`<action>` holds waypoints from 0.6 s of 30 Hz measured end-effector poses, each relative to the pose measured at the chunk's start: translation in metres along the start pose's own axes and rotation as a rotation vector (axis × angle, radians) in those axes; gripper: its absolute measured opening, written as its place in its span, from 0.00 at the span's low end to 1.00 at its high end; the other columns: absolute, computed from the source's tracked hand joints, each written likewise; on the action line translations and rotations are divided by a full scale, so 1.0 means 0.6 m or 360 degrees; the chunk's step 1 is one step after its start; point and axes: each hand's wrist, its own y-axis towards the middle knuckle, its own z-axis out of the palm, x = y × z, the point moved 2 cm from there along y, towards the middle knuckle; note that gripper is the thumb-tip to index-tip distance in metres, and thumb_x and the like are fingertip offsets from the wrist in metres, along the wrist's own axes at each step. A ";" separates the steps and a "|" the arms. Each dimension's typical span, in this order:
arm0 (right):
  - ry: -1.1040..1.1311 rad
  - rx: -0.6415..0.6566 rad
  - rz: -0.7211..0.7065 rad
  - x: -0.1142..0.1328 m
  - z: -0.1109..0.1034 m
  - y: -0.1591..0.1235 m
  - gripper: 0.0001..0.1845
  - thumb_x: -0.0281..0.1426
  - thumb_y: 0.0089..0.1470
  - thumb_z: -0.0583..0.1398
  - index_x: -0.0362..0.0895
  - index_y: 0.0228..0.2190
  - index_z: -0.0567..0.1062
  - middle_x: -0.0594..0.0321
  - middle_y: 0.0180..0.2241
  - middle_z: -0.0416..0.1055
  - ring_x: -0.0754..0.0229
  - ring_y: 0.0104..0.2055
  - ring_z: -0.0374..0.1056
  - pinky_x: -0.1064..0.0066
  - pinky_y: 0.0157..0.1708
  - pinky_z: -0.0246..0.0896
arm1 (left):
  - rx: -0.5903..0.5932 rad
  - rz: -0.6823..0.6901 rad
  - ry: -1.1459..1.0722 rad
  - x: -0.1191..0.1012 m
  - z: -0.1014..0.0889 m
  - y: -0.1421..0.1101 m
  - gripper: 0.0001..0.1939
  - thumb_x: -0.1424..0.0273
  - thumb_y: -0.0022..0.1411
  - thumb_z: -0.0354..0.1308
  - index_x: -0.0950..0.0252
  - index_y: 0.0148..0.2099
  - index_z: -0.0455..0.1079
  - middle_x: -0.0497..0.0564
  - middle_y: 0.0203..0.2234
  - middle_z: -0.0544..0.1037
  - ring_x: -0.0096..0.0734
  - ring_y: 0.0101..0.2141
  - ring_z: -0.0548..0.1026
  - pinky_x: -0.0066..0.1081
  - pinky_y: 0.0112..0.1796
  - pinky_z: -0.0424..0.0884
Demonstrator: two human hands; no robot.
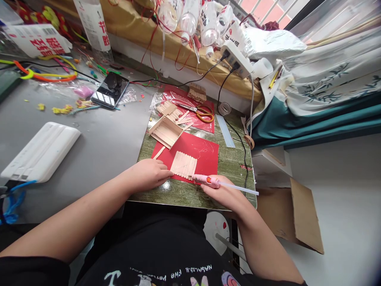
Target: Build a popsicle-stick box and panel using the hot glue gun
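My right hand (218,192) is wrapped round a pink hot glue gun (206,180), with a clear glue stick (239,188) jutting from its back end. The gun's nozzle is at the lower right edge of a flat panel of popsicle sticks (184,163), laid side by side on a red sheet (205,151). My left hand (149,174) has its fingers together, their tips on the panel's lower left corner. Above the panel is an open box of popsicle sticks (167,131). A loose stick (159,153) lies left of the panel.
Scissors (202,113) and bundled sticks (169,110) lie on a second red sheet farther back. A phone (110,89) and a white power bank (41,149) rest on the grey table at left. Black cables (242,149) run down from a power strip (236,57).
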 end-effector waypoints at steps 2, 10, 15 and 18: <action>0.0036 0.0011 0.0013 0.000 -0.001 -0.001 0.25 0.32 0.59 0.58 0.56 0.55 0.83 0.64 0.35 0.82 0.54 0.37 0.72 0.69 0.37 0.61 | -0.0013 -0.0007 -0.0027 0.000 -0.001 0.000 0.14 0.69 0.74 0.55 0.62 0.55 0.78 0.52 0.35 0.84 0.36 0.35 0.78 0.34 0.35 0.73; 0.0072 -0.0006 0.0018 0.001 -0.001 -0.006 0.23 0.32 0.58 0.57 0.56 0.51 0.85 0.66 0.33 0.80 0.54 0.36 0.70 0.68 0.35 0.60 | -0.0007 -0.0001 0.0014 -0.002 -0.003 0.001 0.14 0.69 0.74 0.55 0.62 0.55 0.78 0.52 0.34 0.84 0.36 0.35 0.79 0.35 0.35 0.73; 0.0098 -0.0013 0.0041 -0.003 0.001 -0.007 0.23 0.31 0.58 0.57 0.54 0.50 0.85 0.64 0.33 0.80 0.54 0.37 0.71 0.68 0.36 0.60 | 0.0020 0.0000 0.0055 -0.001 -0.001 -0.001 0.14 0.68 0.75 0.54 0.62 0.56 0.78 0.51 0.35 0.84 0.37 0.35 0.78 0.35 0.35 0.73; 0.0115 -0.0018 0.0061 -0.008 0.001 -0.007 0.25 0.31 0.58 0.57 0.55 0.53 0.83 0.65 0.34 0.81 0.54 0.37 0.71 0.68 0.37 0.62 | 0.0010 0.0010 0.0053 -0.001 -0.001 -0.001 0.14 0.69 0.74 0.54 0.62 0.56 0.78 0.52 0.35 0.84 0.37 0.34 0.78 0.35 0.35 0.73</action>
